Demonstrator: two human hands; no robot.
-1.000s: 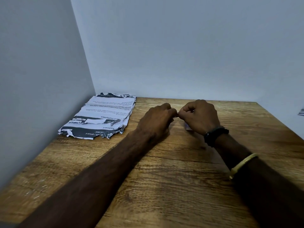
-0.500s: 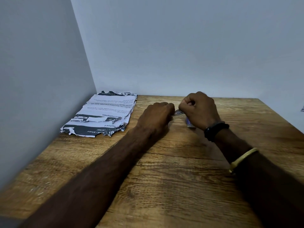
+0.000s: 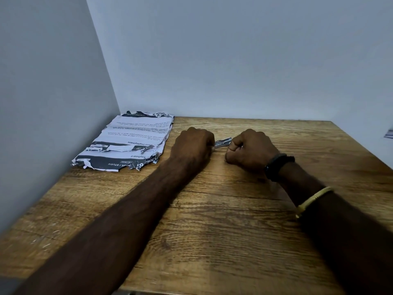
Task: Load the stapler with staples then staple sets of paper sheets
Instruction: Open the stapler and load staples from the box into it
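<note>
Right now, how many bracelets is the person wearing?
2. A black band sits at the right wrist; a thin pale-yellow bangle sits farther up that forearm. The left arm shows none, though its underside is hidden.

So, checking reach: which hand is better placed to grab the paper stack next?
Probably left: the left hand, pinching a metal strip, lies nearer the paper stack; the right hand is farther off.

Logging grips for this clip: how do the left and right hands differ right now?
The right hand's arm wears a black band and a yellow bangle; the left hand's arm is bare. The left hand shows only its back; the right hand shows its thumb and curled fingers. Both rest on the table, gripping opposite ends of one silvery metal piece.
</note>
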